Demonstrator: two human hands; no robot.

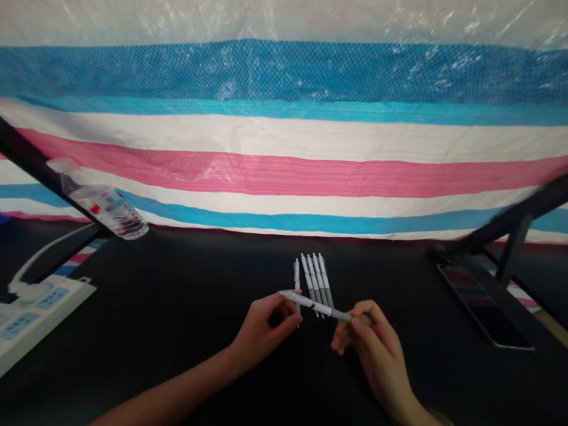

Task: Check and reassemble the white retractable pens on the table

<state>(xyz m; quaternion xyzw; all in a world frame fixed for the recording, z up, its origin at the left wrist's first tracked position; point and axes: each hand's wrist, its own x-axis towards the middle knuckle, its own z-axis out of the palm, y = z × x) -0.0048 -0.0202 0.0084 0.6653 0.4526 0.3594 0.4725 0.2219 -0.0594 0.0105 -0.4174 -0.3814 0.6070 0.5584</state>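
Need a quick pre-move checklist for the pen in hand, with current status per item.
1. Pen held at both ends: ok. Left hand pinches one end, right hand the other.
2. Pen lifted off the table: ok, it sits above the row of pens.
3. Row of pens lying side by side, undisturbed: ok, though one lies slightly apart on the left.
4. Pen fully assembled: cannot tell, too small to see.
5. Space around the hands free: ok. Phone, power strip and water bottle all lie well off to the sides.
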